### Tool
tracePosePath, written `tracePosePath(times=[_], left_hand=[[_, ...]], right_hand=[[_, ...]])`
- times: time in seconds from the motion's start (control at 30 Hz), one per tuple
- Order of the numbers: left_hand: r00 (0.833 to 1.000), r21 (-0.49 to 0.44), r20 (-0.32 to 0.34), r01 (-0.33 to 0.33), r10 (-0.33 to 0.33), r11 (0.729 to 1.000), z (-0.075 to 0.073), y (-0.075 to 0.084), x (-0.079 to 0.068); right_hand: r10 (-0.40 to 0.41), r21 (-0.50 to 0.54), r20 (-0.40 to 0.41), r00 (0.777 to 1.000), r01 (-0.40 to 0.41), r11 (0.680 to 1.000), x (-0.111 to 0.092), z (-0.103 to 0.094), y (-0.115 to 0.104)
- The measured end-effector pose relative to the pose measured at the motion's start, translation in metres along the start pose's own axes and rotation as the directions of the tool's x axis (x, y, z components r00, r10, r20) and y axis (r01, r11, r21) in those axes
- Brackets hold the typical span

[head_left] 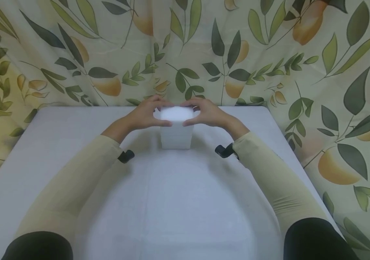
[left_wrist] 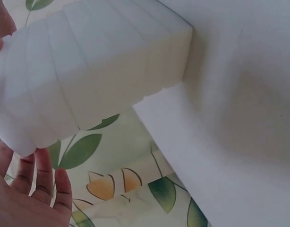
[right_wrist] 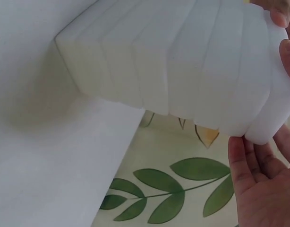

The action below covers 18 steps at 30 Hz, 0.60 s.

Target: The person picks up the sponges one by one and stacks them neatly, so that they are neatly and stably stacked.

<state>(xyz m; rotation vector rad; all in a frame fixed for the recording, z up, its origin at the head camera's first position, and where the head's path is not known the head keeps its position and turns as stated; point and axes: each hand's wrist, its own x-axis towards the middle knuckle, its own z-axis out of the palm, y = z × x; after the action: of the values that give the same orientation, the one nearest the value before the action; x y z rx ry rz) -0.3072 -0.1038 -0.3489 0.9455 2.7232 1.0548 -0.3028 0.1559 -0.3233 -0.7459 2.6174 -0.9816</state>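
A stack of several white foam sponge blocks [head_left: 176, 139] stands upright near the back edge of the table, its layers slightly uneven. My left hand [head_left: 143, 115] grips the top block [head_left: 176, 113] from the left, thumb on the near side and fingers at the far side. From the right, my right hand [head_left: 210, 113] holds the same block in a matching way. In the left wrist view the layers of the stack [left_wrist: 112, 71] show as seams, and left fingertips [left_wrist: 41, 163] touch the end block. The right wrist view shows right fingertips [right_wrist: 238, 151] at that block.
The stack rests on a white-covered table [head_left: 178, 202], whose back edge lies just behind it. A curtain [head_left: 107, 54] printed with leaves and fruit hangs behind and beside the table. Small black wrist cameras [head_left: 225, 151] stick out below both sleeves.
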Motion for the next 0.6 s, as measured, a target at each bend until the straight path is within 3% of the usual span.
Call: tracePosePath(times=[0.6], left_hand=[[1.0, 0.011, 0.011, 0.009, -0.009, 1.0, -0.0038, 0.0045, -0.0038]], right_hand=[[0.003, -0.026, 0.0, 1.0, -0.003, 1.0, -0.005, -0.0041, -0.0026]])
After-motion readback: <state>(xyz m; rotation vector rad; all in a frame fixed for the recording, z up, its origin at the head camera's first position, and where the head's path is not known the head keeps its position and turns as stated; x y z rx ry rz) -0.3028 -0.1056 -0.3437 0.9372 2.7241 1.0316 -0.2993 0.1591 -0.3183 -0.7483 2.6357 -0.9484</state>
